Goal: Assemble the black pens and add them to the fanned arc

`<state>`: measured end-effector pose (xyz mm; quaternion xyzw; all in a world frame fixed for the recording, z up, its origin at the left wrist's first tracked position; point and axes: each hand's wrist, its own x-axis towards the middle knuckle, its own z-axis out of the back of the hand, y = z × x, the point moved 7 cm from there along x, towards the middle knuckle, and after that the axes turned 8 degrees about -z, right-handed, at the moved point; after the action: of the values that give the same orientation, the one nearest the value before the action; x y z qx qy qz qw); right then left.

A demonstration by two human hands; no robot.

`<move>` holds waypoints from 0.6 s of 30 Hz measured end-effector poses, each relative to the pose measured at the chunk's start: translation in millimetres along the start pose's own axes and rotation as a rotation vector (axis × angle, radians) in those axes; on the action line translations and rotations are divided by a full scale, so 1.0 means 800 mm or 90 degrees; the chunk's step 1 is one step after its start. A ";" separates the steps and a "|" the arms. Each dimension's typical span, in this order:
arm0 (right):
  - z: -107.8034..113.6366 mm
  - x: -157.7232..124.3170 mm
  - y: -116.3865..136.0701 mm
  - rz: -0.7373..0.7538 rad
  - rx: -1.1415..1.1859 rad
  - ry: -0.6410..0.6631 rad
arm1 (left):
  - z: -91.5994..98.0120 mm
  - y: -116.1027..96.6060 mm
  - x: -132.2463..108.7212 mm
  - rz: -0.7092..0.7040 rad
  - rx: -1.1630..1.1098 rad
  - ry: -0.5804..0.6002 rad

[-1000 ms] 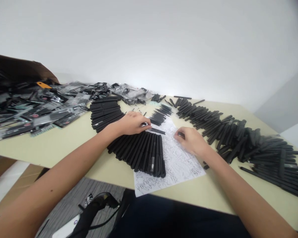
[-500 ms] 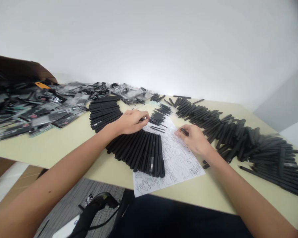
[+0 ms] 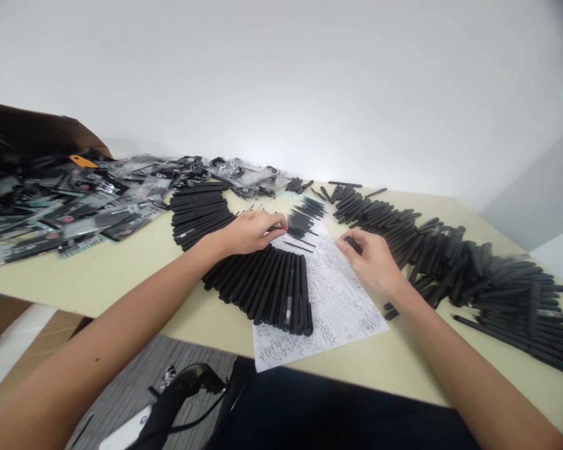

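My left hand (image 3: 251, 231) rests over the far end of a row of black pens (image 3: 263, 284), its fingers pinched on a thin black refill at the edge of the loose refills (image 3: 303, 220). To the right, my right hand (image 3: 373, 259) is curled around a short black pen part (image 3: 354, 244) above the scribbled white paper (image 3: 338, 306). Both hands hover just over the paper, a hand's width apart.
A long heap of black pens (image 3: 450, 256) runs along the right side of the beige table (image 3: 122, 269). Another stack of pens (image 3: 199, 212) lies behind my left hand. Plastic packets (image 3: 75, 200) and a brown box (image 3: 32, 128) fill the left. A black bag (image 3: 182, 394) lies below.
My left hand has slid slightly right toward the loose refills, pinching one. My right hand has lifted and moved a little up and right with the pen part.
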<state>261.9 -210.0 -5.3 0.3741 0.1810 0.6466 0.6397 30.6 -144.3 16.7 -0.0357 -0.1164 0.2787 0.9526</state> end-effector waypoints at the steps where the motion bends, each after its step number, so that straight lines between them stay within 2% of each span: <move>1: 0.001 -0.001 0.004 0.017 -0.001 0.001 | 0.000 0.001 0.000 0.000 -0.002 -0.002; 10: 0.004 0.000 -0.001 0.024 -0.017 -0.058 | 0.013 0.018 -0.001 0.082 0.038 -0.097; 18: 0.002 0.000 0.002 0.023 -0.020 -0.045 | 0.014 -0.003 0.001 -0.038 0.017 -0.104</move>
<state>261.9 -211.0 -3.1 0.3898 0.1416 0.6470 0.6398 29.8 -146.1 28.3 0.0036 -0.1912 0.2535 0.9483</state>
